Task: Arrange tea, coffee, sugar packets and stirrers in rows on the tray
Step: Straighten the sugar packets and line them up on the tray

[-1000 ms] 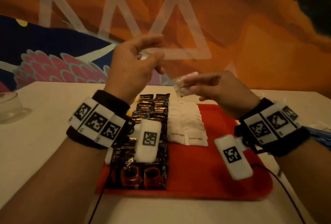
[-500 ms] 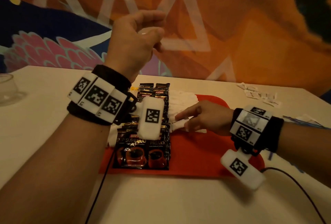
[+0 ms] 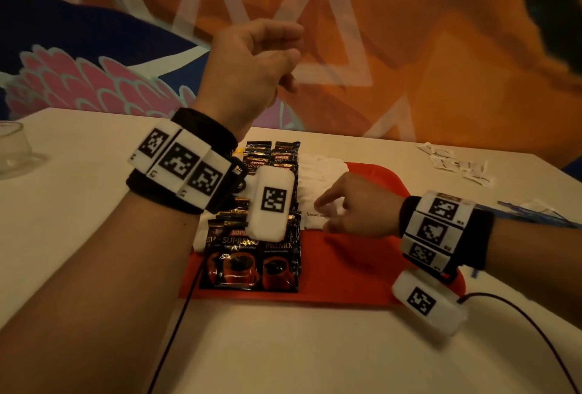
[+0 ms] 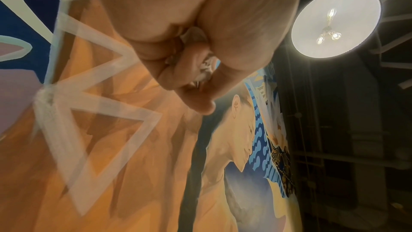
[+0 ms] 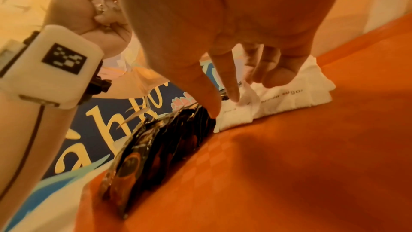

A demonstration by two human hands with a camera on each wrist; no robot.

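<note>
White sugar packets point(image 5: 274, 101) lie under the right hand's point(image 3: 362, 204) straight fingertips point(image 5: 231, 93) – a row on the red tray point(image 3: 356, 261), right of the black coffee sachets point(image 3: 252, 255) – while the raised left hand point(image 3: 248, 66) clenches crumpled packets point(image 4: 205, 66).

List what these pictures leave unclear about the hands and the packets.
- Left hand: head view shows only its back; what it grips is hidden. The left wrist view shows crumpled white bits, unidentifiable.
- Coffee packets: wrist camera block covers the middle rows.
- Loose packets far right: too small to read.
</note>
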